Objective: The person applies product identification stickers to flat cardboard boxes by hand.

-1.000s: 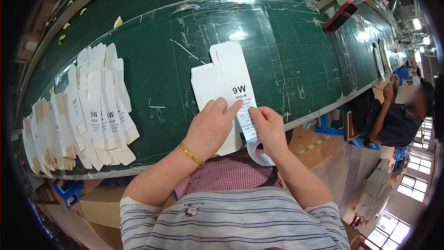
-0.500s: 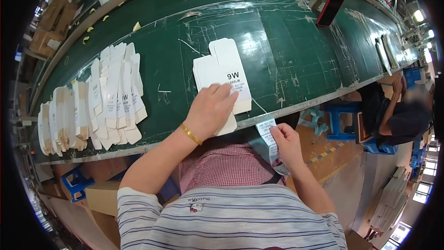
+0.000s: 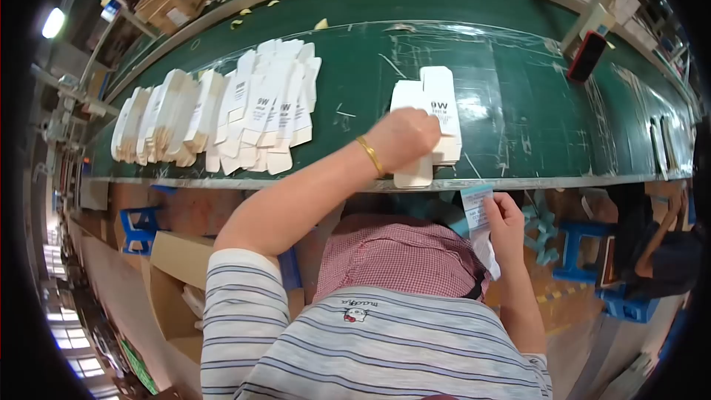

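A small stack of flat white cartons (image 3: 441,92) printed "9W" lies on the green tabletop. My left hand (image 3: 406,139), wearing a gold bracelet, is over the stack's lower part with its fingers curled in. It is slightly blurred, and whatever is under the fingertips is hidden. Just off the table's front edge, my right hand (image 3: 506,228) pinches a strip of printed labels (image 3: 478,215) that hangs down toward my lap. Farther left on the table lies a loose pile of similar cartons (image 3: 270,100), beside cartons standing in a row (image 3: 167,115).
A red-edged phone (image 3: 586,56) leans by a post at the back right. Blue stools (image 3: 578,250) and a seated person (image 3: 659,241) are on the right. An open cardboard box (image 3: 174,281) stands on the floor at left. Yellowish scraps (image 3: 321,24) lie along the back.
The camera view has turned left, shifting the scene rightward. My left hand has gone from spread fingers on the top carton to curled fingers. The right hand still holds the label strip.
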Tool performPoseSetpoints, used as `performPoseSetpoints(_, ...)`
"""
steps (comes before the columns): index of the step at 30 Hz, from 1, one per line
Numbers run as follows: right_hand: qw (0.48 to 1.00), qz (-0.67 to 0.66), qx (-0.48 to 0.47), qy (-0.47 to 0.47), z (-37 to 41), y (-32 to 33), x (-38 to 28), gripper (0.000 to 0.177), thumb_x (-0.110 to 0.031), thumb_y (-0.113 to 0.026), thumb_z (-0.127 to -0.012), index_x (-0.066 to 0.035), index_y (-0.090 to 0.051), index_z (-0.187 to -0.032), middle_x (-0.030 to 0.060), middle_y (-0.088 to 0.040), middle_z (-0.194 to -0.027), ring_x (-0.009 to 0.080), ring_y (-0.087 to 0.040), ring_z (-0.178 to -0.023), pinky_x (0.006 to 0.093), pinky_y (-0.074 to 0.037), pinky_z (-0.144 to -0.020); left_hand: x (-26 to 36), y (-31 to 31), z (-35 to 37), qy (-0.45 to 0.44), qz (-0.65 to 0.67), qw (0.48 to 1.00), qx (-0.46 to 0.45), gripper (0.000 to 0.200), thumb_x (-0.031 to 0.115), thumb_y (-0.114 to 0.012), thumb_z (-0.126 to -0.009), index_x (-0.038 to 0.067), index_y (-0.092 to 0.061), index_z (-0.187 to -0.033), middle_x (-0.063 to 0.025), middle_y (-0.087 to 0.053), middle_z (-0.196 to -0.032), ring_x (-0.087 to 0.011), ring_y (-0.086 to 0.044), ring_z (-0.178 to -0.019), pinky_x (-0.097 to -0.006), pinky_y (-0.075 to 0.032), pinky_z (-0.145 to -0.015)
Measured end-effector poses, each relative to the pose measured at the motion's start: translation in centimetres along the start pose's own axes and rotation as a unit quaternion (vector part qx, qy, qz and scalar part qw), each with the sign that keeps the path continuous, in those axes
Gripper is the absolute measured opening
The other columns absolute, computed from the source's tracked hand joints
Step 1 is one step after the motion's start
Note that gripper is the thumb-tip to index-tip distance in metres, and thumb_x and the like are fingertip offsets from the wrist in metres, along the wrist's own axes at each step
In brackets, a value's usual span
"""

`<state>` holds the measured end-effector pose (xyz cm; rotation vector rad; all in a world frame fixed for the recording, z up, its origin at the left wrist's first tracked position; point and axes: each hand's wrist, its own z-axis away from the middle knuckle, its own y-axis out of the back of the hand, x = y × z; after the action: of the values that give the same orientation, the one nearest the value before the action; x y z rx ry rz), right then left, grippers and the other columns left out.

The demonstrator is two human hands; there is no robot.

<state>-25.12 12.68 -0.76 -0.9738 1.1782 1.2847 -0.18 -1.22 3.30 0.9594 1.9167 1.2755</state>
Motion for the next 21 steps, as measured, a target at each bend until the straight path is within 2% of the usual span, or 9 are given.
performPoseSetpoints(2, 0.998, 0.057, -0.003, 0.028, -0.3, -0.3, -0.4, 0.017, -0.013, -0.062, -0.092, 0.003, -0.064, -0.092, 0.0033, -0.062, -0.083, 0.0077, -0.053, -0.075, 0.0230, -0.043, -0.068, -2.2, 3.4, 1.7, 0.013, 0.030, 0.992, 0.122, 0.010, 0.008, -0.065, -0.065, 0.008, -0.060, -0.073, -0.0067, -0.059, -0.072, -0.0247, -0.062, -0.068, -0.0353, -0.052, -0.063)
performPoseSetpoints(3, 0.995, 0.085, -0.002, 0.043, -0.4, -0.1, -0.7, 0.017, -0.013, -0.062, -0.092, 0.003, -0.064, -0.092, 0.0027, -0.061, -0.083, 0.0077, -0.053, -0.077, 0.0231, -0.042, -0.069, -3.2, 5.0, 3.2, 0.010, 0.022, 0.988, 0.156, 0.016, 0.006, -0.065, -0.063, 0.006, -0.063, -0.079, -0.0086, -0.061, -0.075, -0.0268, -0.063, -0.071, -0.0373, -0.053, -0.065)
performPoseSetpoints(8, 0.993, 0.053, -0.014, 0.103, -1.1, -0.3, -2.9, 0.016, -0.012, -0.063, -0.091, 0.004, -0.065, -0.090, 0.0012, -0.058, -0.082, 0.0081, -0.051, -0.077, 0.0232, -0.040, -0.070, -7.8, 11.2, 13.5, 0.145, -0.154, 0.976, 0.048, 0.021, 0.005, -0.064, -0.078, 0.003, -0.067, -0.099, -0.0112, -0.068, -0.100, -0.0289, -0.065, -0.095, -0.0387, -0.052, -0.081)
performPoseSetpoints(11, 0.990, 0.037, -0.015, 0.134, -1.2, -0.9, -4.7, 0.013, -0.010, -0.068, -0.088, 0.003, -0.064, -0.086, 0.0021, -0.055, -0.078, 0.0092, -0.049, -0.072, 0.0235, -0.039, -0.065, -3.9, 10.8, 14.0, 0.281, -0.085, 0.951, 0.099, 0.024, 0.007, -0.066, -0.080, 0.005, -0.068, -0.104, -0.0109, -0.066, -0.107, -0.0270, -0.062, -0.101, -0.0378, -0.051, -0.085)
performPoseSetpoints(14, 0.985, 0.034, -0.001, 0.171, -0.7, -2.0, -5.5, 0.015, -0.010, -0.070, -0.087, 0.001, -0.063, -0.080, 0.0008, -0.054, -0.077, 0.0091, -0.048, -0.071, 0.0239, -0.039, -0.064, 3.8, 8.4, 9.3, 0.363, 0.282, 0.878, 0.135, 0.033, 0.004, -0.068, -0.082, 0.005, -0.066, -0.116, -0.0085, -0.064, -0.118, -0.0195, -0.060, -0.107, -0.0312, -0.047, -0.094)
performPoseSetpoints(16, 0.980, 0.042, 0.000, 0.196, 0.1, -2.7, -6.2, 0.015, -0.009, -0.070, -0.087, 0.001, -0.062, -0.079, 0.0010, -0.054, -0.078, 0.0094, -0.048, -0.072, 0.0237, -0.039, -0.065, 8.6, 6.5, 5.4, 0.366, 0.481, 0.779, 0.168, 0.033, 0.002, -0.068, -0.084, 0.002, -0.065, -0.116, -0.0081, -0.064, -0.118, -0.0168, -0.060, -0.106, -0.0305, -0.047, -0.094)
performPoseSetpoints(17, 0.977, 0.047, 0.000, 0.208, 0.4, -2.8, -6.3, 0.015, -0.009, -0.070, -0.087, 0.001, -0.061, -0.079, 0.0011, -0.055, -0.078, 0.0095, -0.048, -0.072, 0.0236, -0.039, -0.065, 10.3, 5.1, 4.1, 0.358, 0.592, 0.695, 0.196, 0.032, 0.002, -0.068, -0.085, 0.001, -0.064, -0.117, -0.0085, -0.064, -0.117, -0.0154, -0.060, -0.104, -0.0304, -0.048, -0.092)
performPoseSetpoints(19, 0.974, 0.061, -0.008, 0.217, 1.2, -2.6, -6.2, 0.011, -0.008, -0.070, -0.086, 0.001, -0.064, -0.083, 0.0011, -0.055, -0.079, 0.0104, -0.051, -0.075, 0.0240, -0.040, -0.066, 12.2, 3.7, 2.7, 0.372, 0.702, 0.582, 0.174, 0.031, 0.003, -0.069, -0.086, -0.001, -0.064, -0.116, -0.0080, -0.065, -0.110, -0.0123, -0.061, -0.096, -0.0267, -0.050, -0.085)
performPoseSetpoints(21, 0.982, 0.024, -0.007, 0.188, 1.5, -2.6, -6.5, 0.008, -0.008, -0.070, -0.086, 0.000, -0.067, -0.088, 0.0012, -0.056, -0.079, 0.0113, -0.053, -0.077, 0.0246, -0.042, -0.068, 12.6, 3.8, 2.5, 0.387, 0.698, 0.582, 0.157, 0.029, 0.010, -0.072, -0.085, 0.002, -0.068, -0.112, -0.0044, -0.068, -0.098, -0.0089, -0.063, -0.084, -0.0226, -0.052, -0.076)
